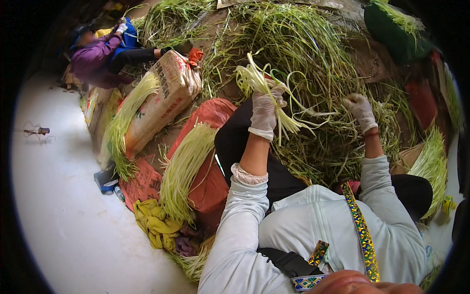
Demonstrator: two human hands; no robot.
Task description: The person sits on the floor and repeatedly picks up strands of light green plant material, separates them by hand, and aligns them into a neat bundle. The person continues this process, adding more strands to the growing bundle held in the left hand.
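My left hand point(268, 110), in a whitish glove, is closed around a small bunch of pale yellow-green leafy shoots point(289, 121) that look like garlic chives. The shoots stick out on both sides of the fist, and a few long blades curl off to the right. My right hand point(360, 111), gloved too, is held apart from the bunch, over the right part of a heap of loose green leaves point(303, 39). Its fingers are curled in; whether anything thin is between them is hidden.
Left of my knee, a neat pile of shoots point(188, 166) lies over a red sack point(208, 115). More shoots point(129, 117) rest along a white woven sack point(169, 88). A yellow cloth point(154, 223) lies lower left. At far left sits another person point(95, 59). A bundle point(432, 169) stands at right.
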